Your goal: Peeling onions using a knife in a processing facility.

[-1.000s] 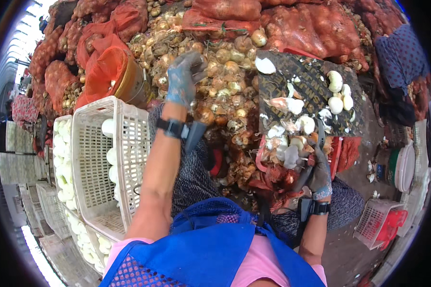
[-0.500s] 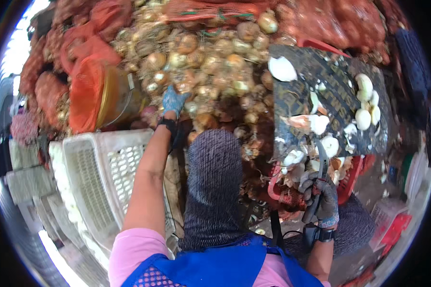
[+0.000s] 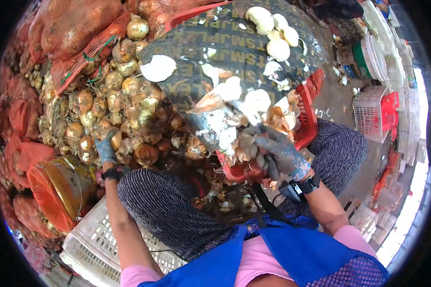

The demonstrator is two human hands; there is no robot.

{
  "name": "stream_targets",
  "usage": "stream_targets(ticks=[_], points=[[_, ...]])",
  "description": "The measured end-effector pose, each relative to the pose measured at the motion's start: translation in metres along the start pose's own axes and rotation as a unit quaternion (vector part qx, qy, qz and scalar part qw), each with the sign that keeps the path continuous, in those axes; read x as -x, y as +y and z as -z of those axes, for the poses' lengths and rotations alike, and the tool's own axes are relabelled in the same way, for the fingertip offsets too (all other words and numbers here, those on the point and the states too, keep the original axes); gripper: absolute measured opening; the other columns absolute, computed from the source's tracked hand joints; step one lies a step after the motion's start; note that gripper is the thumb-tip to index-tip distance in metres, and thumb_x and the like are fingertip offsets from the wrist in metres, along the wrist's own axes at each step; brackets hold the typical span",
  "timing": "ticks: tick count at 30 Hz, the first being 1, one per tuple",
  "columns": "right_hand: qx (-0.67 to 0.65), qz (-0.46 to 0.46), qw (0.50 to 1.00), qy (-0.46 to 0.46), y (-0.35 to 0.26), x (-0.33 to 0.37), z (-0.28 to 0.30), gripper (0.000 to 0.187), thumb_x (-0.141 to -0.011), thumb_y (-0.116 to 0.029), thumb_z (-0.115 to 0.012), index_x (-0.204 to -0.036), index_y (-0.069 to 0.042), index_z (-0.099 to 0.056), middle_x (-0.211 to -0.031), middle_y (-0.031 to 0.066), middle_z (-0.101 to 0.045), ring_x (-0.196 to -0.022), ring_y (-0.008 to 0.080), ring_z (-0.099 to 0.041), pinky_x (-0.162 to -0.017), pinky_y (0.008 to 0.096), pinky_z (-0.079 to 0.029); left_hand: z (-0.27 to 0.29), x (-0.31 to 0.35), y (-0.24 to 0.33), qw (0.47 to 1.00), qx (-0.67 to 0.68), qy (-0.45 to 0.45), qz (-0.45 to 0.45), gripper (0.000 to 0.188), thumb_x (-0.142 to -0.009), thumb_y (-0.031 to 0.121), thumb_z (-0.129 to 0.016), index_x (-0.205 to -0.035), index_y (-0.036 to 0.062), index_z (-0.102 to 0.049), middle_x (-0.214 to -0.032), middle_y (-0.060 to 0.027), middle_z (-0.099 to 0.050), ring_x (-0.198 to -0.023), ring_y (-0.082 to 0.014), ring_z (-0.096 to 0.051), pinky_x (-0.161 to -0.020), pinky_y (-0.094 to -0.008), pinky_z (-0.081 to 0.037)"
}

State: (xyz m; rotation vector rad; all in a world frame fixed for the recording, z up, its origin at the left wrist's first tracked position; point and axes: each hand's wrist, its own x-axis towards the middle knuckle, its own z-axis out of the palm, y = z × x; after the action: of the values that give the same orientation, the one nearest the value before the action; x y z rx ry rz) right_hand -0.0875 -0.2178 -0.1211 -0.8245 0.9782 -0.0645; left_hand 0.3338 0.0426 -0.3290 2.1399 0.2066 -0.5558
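My left hand (image 3: pixel 106 149), in a blue-grey glove, reaches into the onion heap with its thumb and fingers round a brown-skinned onion (image 3: pixel 116 140). My right hand (image 3: pixel 281 155), in a grey patterned glove, is curled at the near edge of a dark printed board (image 3: pixel 191 55). It grips a knife (image 3: pixel 245 113), whose blurred blade points up over the board and is hard to make out among the peelings. Peeled white onions (image 3: pixel 278 49) lie on the board's far part. A cut white onion piece (image 3: pixel 158 68) sits at its left.
Under the board stands a red basket (image 3: pixel 309 125) with onion skins at its rim. Red net sacks (image 3: pixel 81 28) border the heap. A yellowish bucket (image 3: pixel 64 184) and a white crate (image 3: pixel 98 234) are at the left; another white crate (image 3: pixel 368 112) stands right.
The view has turned to the right, so the board now sits nearer the middle. My left hand has closed round an onion; my right hand has come up to the board's near edge.
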Motion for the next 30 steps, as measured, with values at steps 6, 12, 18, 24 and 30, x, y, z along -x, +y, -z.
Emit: stream_targets(ticks=[6,12,18,24,30], points=[[-0.044,0.110,0.990,0.077,0.010,0.009,0.019,0.023,-0.088,-0.020,-0.056,-0.097,0.001,-0.055,-0.072,0.0056,-0.062,-0.052,0.0109,-0.057,-0.046,0.0210,-0.046,0.063,0.093,0.155,0.930,-0.019,-0.306,-0.202,0.057,-0.071,0.013,-0.071,-0.120,-0.0045,-0.049,-0.112,-0.0121,-0.059,-0.096,-0.0180,-0.060,-0.085,-0.0312,-0.049],[0.019,0.108,0.990,0.086,0.014,0.025,0.018,0.022,-0.086,-0.013,-0.055,-0.103,0.001,-0.052,-0.069,0.0032,-0.060,-0.050,0.0061,-0.054,-0.040,0.0184,-0.043,-0.034,0.264,0.240,0.827,-0.144,-0.400,-0.368,0.059,-0.065,0.016,-0.080,-0.112,0.0000,-0.050,-0.103,-0.0096,-0.062,-0.092,-0.0185,-0.060,-0.083,-0.0301,-0.049],[0.094,0.135,0.984,0.063,0.024,0.040,0.014,0.035,-0.087,-0.022,-0.055,-0.114,0.000,-0.051,-0.073,0.0016,-0.060,-0.053,0.0066,-0.054,-0.045,0.0193,-0.045,-0.129,0.271,0.161,0.823,-0.209,-0.366,-0.380,0.072,-0.060,0.029,-0.083,-0.114,-0.0015,-0.047,-0.102,-0.0125,-0.060,-0.095,-0.0203,-0.058,-0.083,-0.0304,-0.047],[0.283,0.236,0.923,0.106,0.047,0.024,0.041,0.034,-0.086,-0.030,-0.055,-0.099,0.002,-0.053,-0.083,0.0210,-0.061,-0.081,0.0377,-0.059,-0.074,0.0430,-0.045,-0.142,0.300,0.147,0.870,-0.125,-0.280,-0.387,0.076,-0.062,0.032,-0.083,-0.116,-0.0036,-0.044,-0.109,-0.0156,-0.057,-0.096,-0.0237,-0.057,-0.085,-0.0344,-0.048],[0.333,0.286,0.891,0.116,0.053,0.018,0.034,0.033,-0.087,-0.025,-0.053,-0.108,0.001,-0.051,-0.086,0.0223,-0.062,-0.082,0.0392,-0.059,-0.072,0.0448,-0.046,-0.156,0.325,0.129,0.851,-0.118,-0.168,-0.483,0.070,-0.068,0.026,-0.078,-0.121,-0.0040,-0.044,-0.115,-0.0216,-0.050,-0.106,-0.0344,-0.052,-0.092,-0.0393,-0.042]])
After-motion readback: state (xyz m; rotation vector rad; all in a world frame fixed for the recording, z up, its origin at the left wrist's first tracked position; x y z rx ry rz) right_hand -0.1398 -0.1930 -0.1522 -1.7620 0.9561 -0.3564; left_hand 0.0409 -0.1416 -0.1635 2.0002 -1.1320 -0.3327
